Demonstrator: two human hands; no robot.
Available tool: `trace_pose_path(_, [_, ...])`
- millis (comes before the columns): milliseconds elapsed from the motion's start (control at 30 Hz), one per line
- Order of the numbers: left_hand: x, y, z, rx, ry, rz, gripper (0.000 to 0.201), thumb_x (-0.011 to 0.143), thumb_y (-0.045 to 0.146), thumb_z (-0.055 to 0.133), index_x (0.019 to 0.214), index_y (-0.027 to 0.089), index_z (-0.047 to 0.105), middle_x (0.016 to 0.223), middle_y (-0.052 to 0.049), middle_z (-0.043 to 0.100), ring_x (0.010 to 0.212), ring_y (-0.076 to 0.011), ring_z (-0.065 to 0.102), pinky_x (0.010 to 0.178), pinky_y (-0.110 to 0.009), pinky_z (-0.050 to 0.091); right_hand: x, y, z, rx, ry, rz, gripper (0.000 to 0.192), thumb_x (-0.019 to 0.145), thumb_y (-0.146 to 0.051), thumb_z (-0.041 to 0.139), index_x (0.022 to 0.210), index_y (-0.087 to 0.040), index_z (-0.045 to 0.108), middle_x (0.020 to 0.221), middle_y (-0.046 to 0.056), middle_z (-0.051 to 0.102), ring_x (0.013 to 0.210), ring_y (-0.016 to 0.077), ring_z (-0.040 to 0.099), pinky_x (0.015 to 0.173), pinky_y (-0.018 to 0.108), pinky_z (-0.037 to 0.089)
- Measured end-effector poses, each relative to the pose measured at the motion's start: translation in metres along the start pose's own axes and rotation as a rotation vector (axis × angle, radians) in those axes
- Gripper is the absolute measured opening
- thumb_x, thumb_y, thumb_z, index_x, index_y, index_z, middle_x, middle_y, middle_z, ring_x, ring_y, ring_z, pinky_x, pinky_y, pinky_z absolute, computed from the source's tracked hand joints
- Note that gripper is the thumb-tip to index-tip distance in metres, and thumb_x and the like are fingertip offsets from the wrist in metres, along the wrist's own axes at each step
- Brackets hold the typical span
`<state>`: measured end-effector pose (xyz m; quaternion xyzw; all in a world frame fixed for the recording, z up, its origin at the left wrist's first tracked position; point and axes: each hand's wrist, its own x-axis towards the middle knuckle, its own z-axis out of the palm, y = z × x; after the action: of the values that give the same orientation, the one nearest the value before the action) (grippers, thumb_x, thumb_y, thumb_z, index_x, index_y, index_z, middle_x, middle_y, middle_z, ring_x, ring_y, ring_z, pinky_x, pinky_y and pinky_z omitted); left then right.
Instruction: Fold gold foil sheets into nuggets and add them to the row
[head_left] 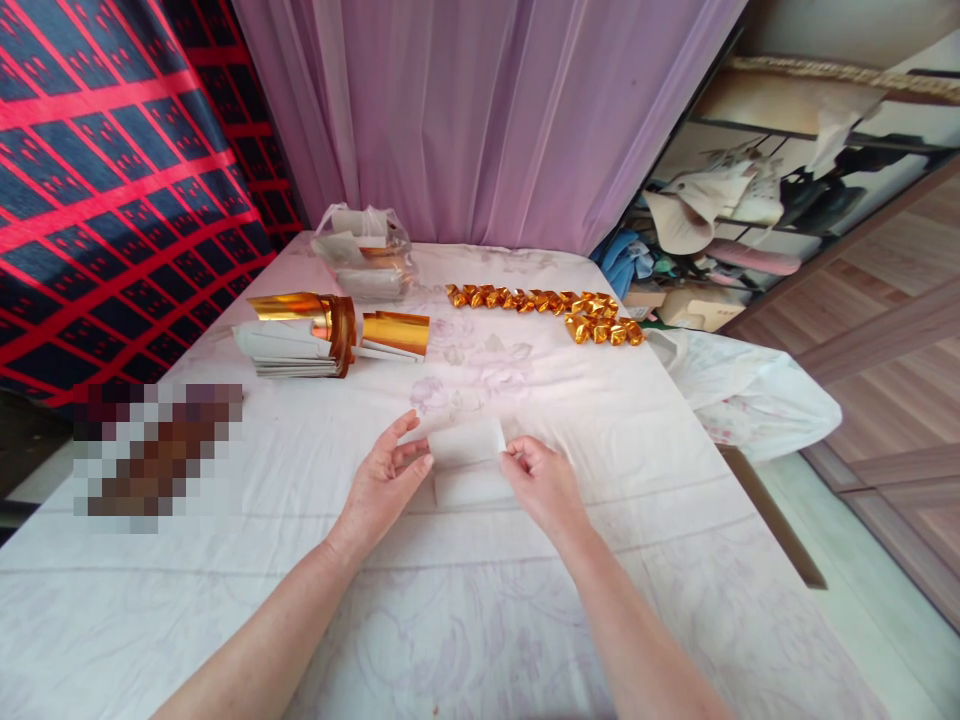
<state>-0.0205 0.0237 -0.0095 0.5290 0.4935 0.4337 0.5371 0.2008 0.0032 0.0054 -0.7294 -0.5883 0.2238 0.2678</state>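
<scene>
I pinch paper [469, 446] with the right hand [546, 485], left hand [384, 478] spread at its edge, finished-looking ornaments [531, 300] and unused sheets [289, 350] beyond.

Left forearm: bare, slants up and inward from the lower edge [262, 618].
Left wrist: roughly in line with the forearm [343, 545].
Left hand: fingers reach forward, slightly spread and bent [384, 478]; thumb points inward, a gap between it and the index finger.
Right forearm: bare, angles inward from the lower right [637, 625].
Right hand: thumb and index finger meet in a pinch, other fingers curled [546, 487].
Spacing: hands level, near each other, apart.
</scene>
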Motion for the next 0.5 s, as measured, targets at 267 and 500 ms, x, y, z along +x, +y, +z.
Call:
trace_pose_path(267, [-0.014,0.003,0.007,0.713,-0.22,0.52,0.045,0.095,0.036,0.048,0.138,0.022,0.05,0.136,-0.013,0.058,0.133,-0.0267,0.048,0.114,-0.052,0.034,0.0,0.004,0.002,-0.339,0.056,-0.012,0.014,0.087,-0.031,0.055,0.082,-0.025,0.067,0.064,-0.002,0.07,0.057,0.0165,0.063,0.052,0.028,0.032])
trace_pose_path(500, [-0.019,-0.003,0.018,1.089,-0.407,0.514,0.068,0.093,0.059,0.045,0.149,0.02,0.039,0.154,-0.012,0.041,0.143,-0.0299,0.034,0.121,-0.055,0.006,-0.002,0.002,0.0,-0.462,0.03,-0.034,0.016,0.09,-0.03,0.054,0.085,-0.024,0.067,0.068,0.002,0.071,0.058,0.0188,0.063,0.052,0.029,0.032])
